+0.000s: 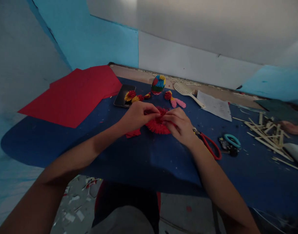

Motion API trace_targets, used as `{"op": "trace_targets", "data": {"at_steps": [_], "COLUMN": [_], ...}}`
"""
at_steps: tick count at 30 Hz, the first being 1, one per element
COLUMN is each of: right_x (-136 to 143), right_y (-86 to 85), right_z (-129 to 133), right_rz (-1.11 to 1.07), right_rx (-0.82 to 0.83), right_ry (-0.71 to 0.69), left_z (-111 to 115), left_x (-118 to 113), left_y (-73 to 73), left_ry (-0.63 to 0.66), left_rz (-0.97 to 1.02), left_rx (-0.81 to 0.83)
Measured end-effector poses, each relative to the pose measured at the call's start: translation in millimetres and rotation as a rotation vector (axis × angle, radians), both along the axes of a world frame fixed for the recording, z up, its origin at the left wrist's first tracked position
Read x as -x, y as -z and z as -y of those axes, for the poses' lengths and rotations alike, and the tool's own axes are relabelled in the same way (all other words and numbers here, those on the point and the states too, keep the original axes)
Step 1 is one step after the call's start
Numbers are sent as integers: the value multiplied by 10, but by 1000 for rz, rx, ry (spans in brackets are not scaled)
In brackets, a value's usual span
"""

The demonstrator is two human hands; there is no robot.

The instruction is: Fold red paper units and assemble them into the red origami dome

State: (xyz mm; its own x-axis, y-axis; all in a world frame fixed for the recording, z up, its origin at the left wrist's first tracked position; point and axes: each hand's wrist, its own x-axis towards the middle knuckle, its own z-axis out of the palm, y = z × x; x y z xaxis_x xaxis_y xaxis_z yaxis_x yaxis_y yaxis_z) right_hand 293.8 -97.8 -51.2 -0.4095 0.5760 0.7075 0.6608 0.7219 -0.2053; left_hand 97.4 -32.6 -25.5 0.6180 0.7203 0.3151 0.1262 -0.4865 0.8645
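A round, spiky red piece of folded paper [159, 128], built from many small pointed units, rests on the blue table between my hands. My left hand [139, 115] is closed in a pinch, thumb and index fingertips at the upper middle of the piece. From the other side my right hand [178, 124] grips it, its fingers curled over the right part and hiding it. Whether a single small unit is between the fingertips is too small to tell. Just below my left hand lie some small red paper pieces [133, 133].
Red paper sheets [75, 94] and a phone [121, 99] lie left. Behind are a multicoloured folded-paper piece [158, 85], smaller paper figures [173, 99] and a hairbrush [187, 92]. Rightward are red-handled pliers [210, 145], a teal ring [232, 141] and thin wooden sticks [270, 135].
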Motion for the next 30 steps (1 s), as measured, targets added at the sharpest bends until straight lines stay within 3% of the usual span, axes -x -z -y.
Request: {"op": "trace_targets", "data": {"at_steps": [3,11,15,19,23,26,30], "right_x": [11,24,96,210,274,289,302], "right_y": [-19,-29,-35,-57,-67,-54,-21], "right_z": [8,18,53,87,104,123,159], "right_rz": [64,91,-173,-525,-649,-623,-415], "right_rx": [21,-59,28,221,280,217,118], "right_ry": [62,203,250,175,141,180,310], "left_z": [62,133,167,202,215,222,237], "left_x": [13,9,-3,-4,-3,-8,-21], "left_y": [-25,-12,4,0,-3,5,24], "left_ry": [-57,-6,-83,-103,-132,-146,-206], "left_rz": [-95,-158,-59,81,105,80,13], "left_rx": [-113,-258,-338,-359,-365,-374,-431]}}
